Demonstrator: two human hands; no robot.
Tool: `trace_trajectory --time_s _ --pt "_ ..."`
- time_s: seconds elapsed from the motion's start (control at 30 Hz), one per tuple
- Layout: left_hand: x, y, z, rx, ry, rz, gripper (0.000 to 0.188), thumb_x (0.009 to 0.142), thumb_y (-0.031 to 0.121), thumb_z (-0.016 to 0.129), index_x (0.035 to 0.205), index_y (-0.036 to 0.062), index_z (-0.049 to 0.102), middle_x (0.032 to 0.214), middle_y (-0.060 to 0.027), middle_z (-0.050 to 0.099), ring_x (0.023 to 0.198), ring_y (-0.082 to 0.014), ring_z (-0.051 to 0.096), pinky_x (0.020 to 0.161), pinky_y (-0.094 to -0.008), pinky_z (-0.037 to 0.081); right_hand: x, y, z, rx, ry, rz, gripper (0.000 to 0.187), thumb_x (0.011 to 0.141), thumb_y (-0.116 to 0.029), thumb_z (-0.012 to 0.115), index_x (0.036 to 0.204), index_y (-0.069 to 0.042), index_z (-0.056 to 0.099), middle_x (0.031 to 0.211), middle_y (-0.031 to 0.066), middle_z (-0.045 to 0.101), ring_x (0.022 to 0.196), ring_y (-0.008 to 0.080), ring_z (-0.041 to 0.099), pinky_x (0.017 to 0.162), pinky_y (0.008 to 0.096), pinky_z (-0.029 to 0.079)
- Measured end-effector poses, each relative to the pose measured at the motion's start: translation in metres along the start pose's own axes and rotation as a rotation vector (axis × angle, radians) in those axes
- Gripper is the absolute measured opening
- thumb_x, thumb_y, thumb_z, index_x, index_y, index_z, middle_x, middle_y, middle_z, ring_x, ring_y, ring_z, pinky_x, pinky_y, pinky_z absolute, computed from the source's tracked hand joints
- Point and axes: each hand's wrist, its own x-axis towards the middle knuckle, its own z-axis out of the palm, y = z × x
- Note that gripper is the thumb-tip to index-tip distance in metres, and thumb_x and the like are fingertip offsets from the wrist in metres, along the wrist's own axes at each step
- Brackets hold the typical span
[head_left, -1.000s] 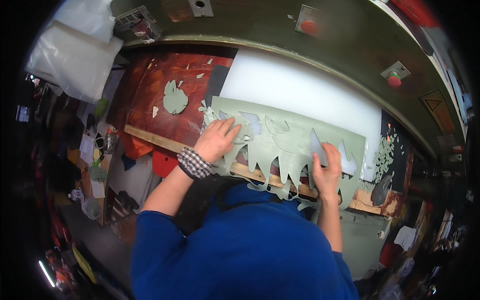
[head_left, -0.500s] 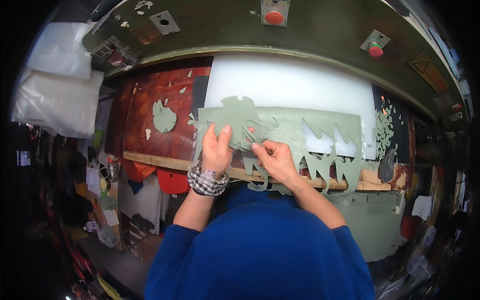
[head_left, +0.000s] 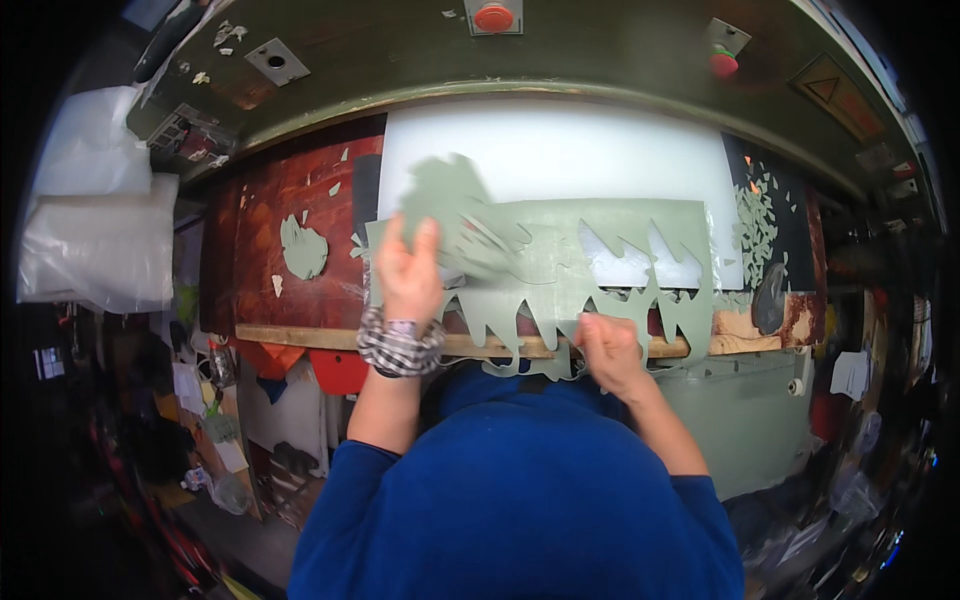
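Observation:
My left hand (head_left: 410, 275), with a checked scrunchie (head_left: 400, 345) at its wrist, grips a pale green cut-out piece (head_left: 448, 205) with jagged edges and slits. That piece is smeared by motion above the left end of a large green sheet (head_left: 640, 218). Pointed openings run through the sheet, and its near edge hangs over a wooden strip. At this near edge my right hand (head_left: 612, 352) is closed with thumb and fingers pressed together; whatever is between them is hidden. Left of the sheet, similar green cut-outs (head_left: 303, 248) lie on a reddish-brown board (head_left: 265, 200).
A white board (head_left: 560, 150) lies beneath the sheet. Many small green scraps (head_left: 757, 225) and a dark oval object (head_left: 769, 298) are at the right. Along the back runs a dark green machine beam (head_left: 380, 60) with red buttons (head_left: 494, 18). Clear plastic bags (head_left: 95, 240) hang at far left.
My left hand has carried the cut-out left and slightly up, away from my right hand. My right hand has let go of it and moved right and down to the sheet's near edge.

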Motion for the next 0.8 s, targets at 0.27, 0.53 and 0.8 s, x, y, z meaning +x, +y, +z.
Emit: trace_trajectory --time_s 0.27,0.53,0.8 --pt "0.011 -0.066 0.042 1.214 -0.508 0.772 0.051 0.079 0.012 0.065 0.128 0.0039 0.051 0.121 -0.0164 0.056 0.103 -0.0312 0.055 0.092 -0.0394 0.047 -0.006 0.025 -0.026 -0.372 0.298 -0.023 0.034 0.075 -0.004 0.073 0.108 0.002 0.065 0.112 0.0157 0.060 0.100 0.0317 0.058 0.085 0.0378 0.048" --pt "0.018 -0.084 0.033 1.235 -0.646 0.839 0.045 0.081 0.028 0.068 0.119 0.0048 0.056 0.115 -0.0134 0.057 0.097 -0.0274 0.055 0.087 -0.0378 0.047 0.003 0.035 -0.011 -0.236 0.295 0.000 0.025 0.076 -0.005 0.073 0.099 0.003 0.067 0.105 0.0148 0.063 0.096 0.0304 0.061 0.082 0.0364 0.049" --pt "0.071 -0.079 0.022 0.445 0.236 0.106 0.039 0.102 0.025 0.038 0.087 -0.0049 0.058 0.065 -0.0096 0.057 0.067 -0.0150 0.058 0.063 -0.0318 0.048 0.034 0.006 0.002 -0.153 0.313 -0.067 0.015 0.078 -0.005 0.071 0.089 0.002 0.066 0.081 0.0123 0.065 0.075 0.0283 0.063 0.069 0.0356 0.050"
